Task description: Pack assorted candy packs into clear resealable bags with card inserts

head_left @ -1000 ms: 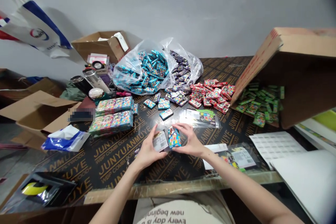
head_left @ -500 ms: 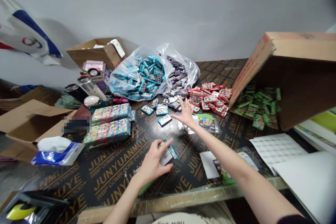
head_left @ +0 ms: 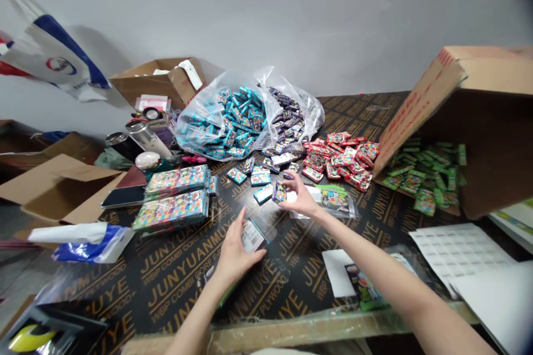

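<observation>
My left hand (head_left: pixel 234 254) lies on the table with its fingers closed around a small clear pouch with a white label (head_left: pixel 252 234). Farther back, my right hand (head_left: pixel 298 195) pinches a small purple packet (head_left: pixel 279 192) just above the table. Loose blue packets (head_left: pixel 260 178) and purple packets (head_left: pixel 280 158) lie scattered just beyond that hand. A flat clear bag with a green printed card (head_left: pixel 335 199) rests to its right.
Two clear bags of blue packets (head_left: pixel 227 119) and purple packets (head_left: pixel 293 113) sit at the back, a red packet pile (head_left: pixel 341 159) beside them. A tipped carton (head_left: pixel 478 116) spills green packets (head_left: pixel 420 177). Filled packs (head_left: pixel 175 197), cartons (head_left: pixel 62 186), flasks and label sheets (head_left: pixel 458 247) surround.
My right hand let go of the pouch, reached out to the loose packets and came back a little holding a purple one. My left hand kept the pouch.
</observation>
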The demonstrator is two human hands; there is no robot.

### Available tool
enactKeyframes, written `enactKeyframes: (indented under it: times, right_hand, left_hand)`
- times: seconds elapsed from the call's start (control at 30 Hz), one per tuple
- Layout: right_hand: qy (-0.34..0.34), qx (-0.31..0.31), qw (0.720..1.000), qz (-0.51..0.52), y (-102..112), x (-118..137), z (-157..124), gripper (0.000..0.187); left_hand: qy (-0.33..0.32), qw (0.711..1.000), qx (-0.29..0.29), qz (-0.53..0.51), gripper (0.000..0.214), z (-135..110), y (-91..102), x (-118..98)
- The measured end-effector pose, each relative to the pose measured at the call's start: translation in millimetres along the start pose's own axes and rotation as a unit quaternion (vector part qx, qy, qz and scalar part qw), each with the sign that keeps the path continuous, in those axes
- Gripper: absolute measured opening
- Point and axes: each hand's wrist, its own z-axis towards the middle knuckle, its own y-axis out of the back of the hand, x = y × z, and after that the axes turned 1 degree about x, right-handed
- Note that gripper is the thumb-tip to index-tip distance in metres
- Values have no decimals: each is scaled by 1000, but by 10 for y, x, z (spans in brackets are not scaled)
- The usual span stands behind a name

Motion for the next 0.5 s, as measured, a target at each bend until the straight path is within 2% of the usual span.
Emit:
enactKeyframes:
  times: [0.07,0.13,0.2,0.27,0.4,0.5]
  right_hand:
    - [-19,52,993,107,31,123,-264,92]
    - [-26,58,991,115,85,248,-465,91]
    - [-11,48,998,26,154,381,-592,92]
    - [26,63,993,-96,213,517,-659,94]
    - [87,175,940,-281,249,750,-723,89]
    - [93,246,909,-324,238,846,-763,88]
  left_hand:
    - [5,1000,-6,-15,99,30,-38,11]
    - [2,1000,0,-26,100,35,-83,-22]
    - [-3,999,10,-33,103,23,-121,-84]
    - [-12,999,30,-36,108,3,-149,-151]
    - [-42,997,62,-26,115,-29,-185,-235]
    - [-73,995,74,-10,116,-44,-206,-258]
